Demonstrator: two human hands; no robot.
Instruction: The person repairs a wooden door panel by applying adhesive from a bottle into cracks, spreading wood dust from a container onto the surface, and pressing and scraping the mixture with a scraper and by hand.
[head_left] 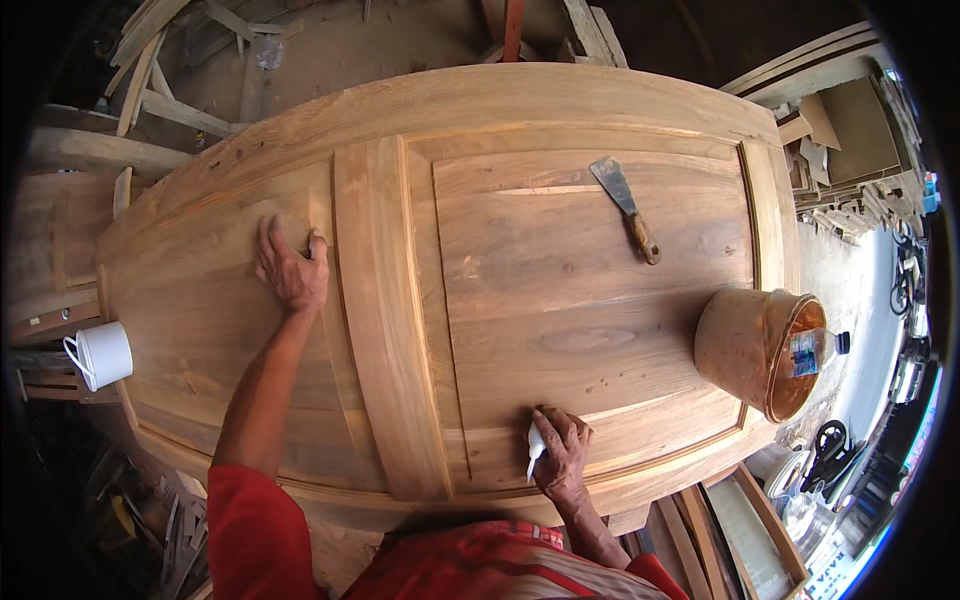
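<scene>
A large panelled wooden door (375, 300) lies flat before me. On its left panel rests my left hand (292, 268), fingers spread and nothing in them. My right hand (566, 455) is closed round a small white squeeze bottle (536, 445) with a narrow tip, low over the near part of the right panel; the tip points toward me. Farther off on that same panel lies a putty knife (626, 208) with a wide metal blade and a worn wooden handle.
A stained bucket (735, 340) stands at the door's right end, with a clear plastic bottle (815, 352) in its mouth. By the left end is a white pail (103, 355). Timber offcuts (165, 95) lie beyond the far left edge; wooden frames (745, 530) sit near right.
</scene>
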